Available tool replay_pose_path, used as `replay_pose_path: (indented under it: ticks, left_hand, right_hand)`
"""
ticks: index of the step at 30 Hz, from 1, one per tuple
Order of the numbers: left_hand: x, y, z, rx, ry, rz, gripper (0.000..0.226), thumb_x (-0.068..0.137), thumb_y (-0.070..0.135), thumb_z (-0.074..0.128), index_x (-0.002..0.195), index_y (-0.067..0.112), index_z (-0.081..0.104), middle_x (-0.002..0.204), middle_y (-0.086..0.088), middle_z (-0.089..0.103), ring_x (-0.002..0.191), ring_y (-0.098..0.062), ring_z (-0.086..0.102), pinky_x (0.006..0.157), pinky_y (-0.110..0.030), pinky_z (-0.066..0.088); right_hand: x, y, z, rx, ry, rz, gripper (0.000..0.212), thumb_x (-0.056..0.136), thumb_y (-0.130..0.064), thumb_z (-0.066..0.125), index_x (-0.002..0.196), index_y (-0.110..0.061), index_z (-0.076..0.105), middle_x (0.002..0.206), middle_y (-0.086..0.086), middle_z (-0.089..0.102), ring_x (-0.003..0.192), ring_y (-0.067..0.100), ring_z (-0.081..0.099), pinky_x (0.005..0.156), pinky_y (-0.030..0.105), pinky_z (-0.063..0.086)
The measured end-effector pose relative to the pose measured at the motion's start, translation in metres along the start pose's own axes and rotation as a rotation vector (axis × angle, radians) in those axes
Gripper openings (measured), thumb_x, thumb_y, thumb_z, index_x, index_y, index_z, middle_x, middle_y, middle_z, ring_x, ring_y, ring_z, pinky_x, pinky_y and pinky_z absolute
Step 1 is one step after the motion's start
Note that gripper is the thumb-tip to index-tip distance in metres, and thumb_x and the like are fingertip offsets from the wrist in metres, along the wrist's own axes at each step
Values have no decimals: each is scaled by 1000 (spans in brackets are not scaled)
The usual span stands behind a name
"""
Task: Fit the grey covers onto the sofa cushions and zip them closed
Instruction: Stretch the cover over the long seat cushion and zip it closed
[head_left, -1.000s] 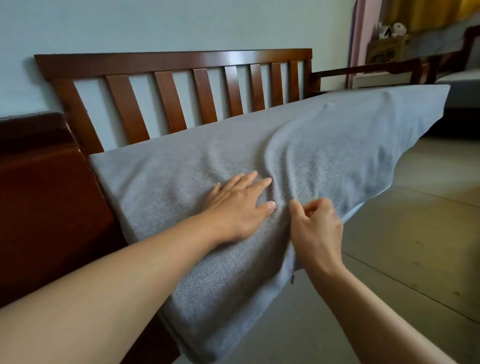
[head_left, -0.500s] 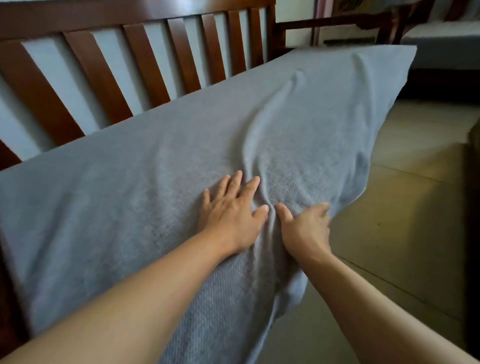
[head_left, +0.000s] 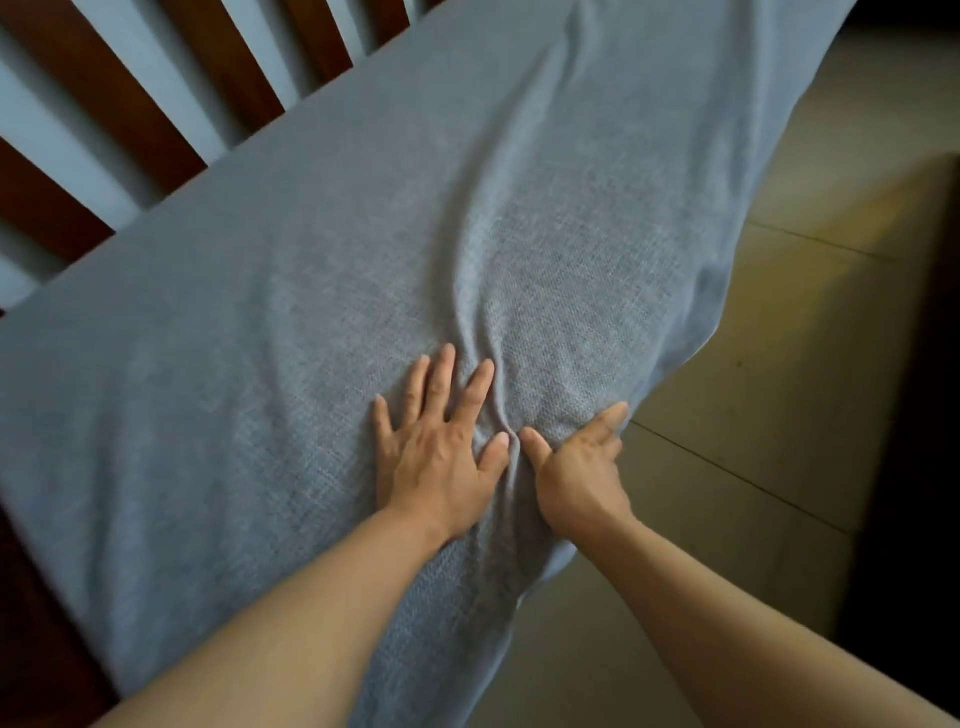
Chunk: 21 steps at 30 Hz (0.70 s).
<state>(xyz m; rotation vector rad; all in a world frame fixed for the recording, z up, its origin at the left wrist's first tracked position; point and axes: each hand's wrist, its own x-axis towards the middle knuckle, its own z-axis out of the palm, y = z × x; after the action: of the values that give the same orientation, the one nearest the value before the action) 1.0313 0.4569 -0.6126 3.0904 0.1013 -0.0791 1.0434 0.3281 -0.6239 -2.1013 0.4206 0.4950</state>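
Fabric fills most of the view: a grey cover (head_left: 311, 322) lies stretched over a long sofa cushion that rests on a wooden sofa frame, whose brown back slats (head_left: 156, 104) stand along the upper left. The cushion's near long edge overhangs a tiled floor (head_left: 753, 415) on the right. A raised crease (head_left: 483, 218) runs down the middle of the cover toward the two hands.

The left hand (head_left: 441, 452) lies flat, palm down on top of the cover, its fingers (head_left: 441, 379) spread apart and pressing into the cloth just left of the crease. The right hand (head_left: 576, 467) sits just beside it at the cushion's near edge, its thumb on top of the fabric and almost touching the left thumb, with the crease bunched between them. The right hand's other fingers curl over the edge of the cushion, so the hand is closed on the edge of the cover; what lies under that edge is hidden. Both bare forearms reach in from the bottom of the view.
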Motion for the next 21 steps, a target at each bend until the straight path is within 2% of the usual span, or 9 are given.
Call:
replay_pose_path:
  ticks: [3,6,8,11,15,18,21]
  left_hand:
    - [3,-3,-3,-18,-18,50,73,80,63,13,148,42,2,160,3,-2,146,-20,-2,111,-60,6]
    - [27,-4,-7,-79,-35,133,67,84,58,24,148,40,14,159,1,9,146,-22,10,107,-65,15]
    - [54,3,-12,-116,-49,154,69,83,58,21,148,39,15,160,1,4,146,-20,5,109,-63,12]
    - [103,21,-19,-114,-75,202,74,78,62,10,149,39,6,160,3,-6,146,-19,-5,113,-55,6]
    - [144,54,-19,-54,-121,327,70,77,63,2,143,44,-14,157,7,-18,145,-17,-15,114,-51,-3]
    - [170,83,-17,-42,-102,378,69,80,63,4,145,44,-10,158,8,-16,145,-18,-15,113,-51,-7]
    - [191,110,-16,-2,-90,452,69,82,61,9,147,43,-3,158,9,-12,145,-18,-12,113,-51,-6]
  right_hand:
    - [1,-1,-10,-30,-30,7,104,89,-57,49,145,-7,-23,155,14,9,137,34,29,108,45,28]
    - [18,-12,-31,21,8,25,96,89,-55,49,148,-3,-6,152,17,18,135,34,32,107,43,30]
    - [41,-18,-47,62,77,40,83,91,-53,47,145,-1,12,148,17,28,132,34,36,106,43,32]
    - [74,-24,-63,117,133,76,67,92,-53,45,134,-3,30,139,15,41,126,33,42,102,44,37]
    - [90,-21,-70,203,151,66,58,92,-54,42,128,-9,37,134,10,46,123,27,46,101,44,39]
    - [110,-14,-81,229,157,18,57,92,-57,37,130,-15,39,133,4,48,123,22,47,102,42,39]
    - [133,-3,-99,279,206,-20,49,97,-48,34,136,-19,40,136,3,49,127,19,44,104,32,35]
